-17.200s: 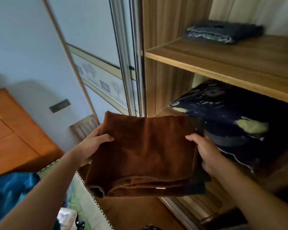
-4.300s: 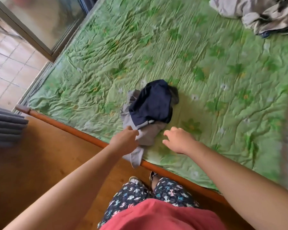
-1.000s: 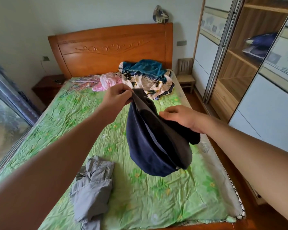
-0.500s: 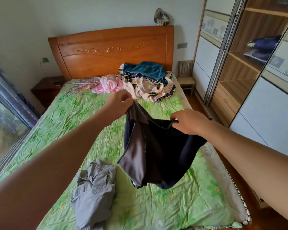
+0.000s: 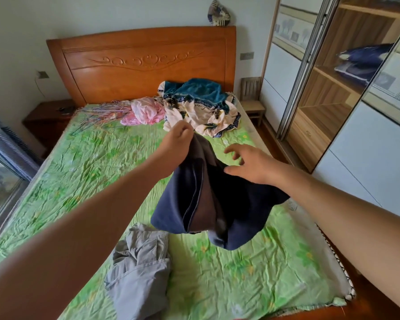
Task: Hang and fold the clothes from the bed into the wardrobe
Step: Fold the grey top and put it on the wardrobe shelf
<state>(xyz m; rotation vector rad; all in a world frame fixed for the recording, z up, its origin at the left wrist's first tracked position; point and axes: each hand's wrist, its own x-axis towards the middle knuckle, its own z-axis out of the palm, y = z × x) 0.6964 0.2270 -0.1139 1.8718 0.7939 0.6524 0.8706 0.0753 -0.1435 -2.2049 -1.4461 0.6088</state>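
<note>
My left hand [image 5: 177, 137] pinches the top edge of a dark navy garment [image 5: 219, 204], which hangs over the green floral bed [image 5: 79, 172]. My right hand [image 5: 249, 163] hovers beside the cloth with its fingers spread, holding nothing. A crumpled grey garment [image 5: 138, 265] lies on the sheet near the foot of the bed. By the headboard lie a pink garment [image 5: 143, 110], a teal and white patterned piece [image 5: 199, 105] and several wire hangers [image 5: 99, 113]. The open wardrobe [image 5: 328, 88] stands at the right, with dark folded bedding [image 5: 363, 61] on a shelf.
A wooden headboard [image 5: 143, 61] backs the bed, with a nightstand [image 5: 46, 116] to its left. A small wooden stool [image 5: 252, 102] stands between the bed and the wardrobe. A sliding wardrobe door [image 5: 379, 158] is at the right, a window [image 5: 0, 181] at the left.
My right hand has let go of the navy garment and opened its fingers. The garment now hangs from my left hand alone, which has risen a little.
</note>
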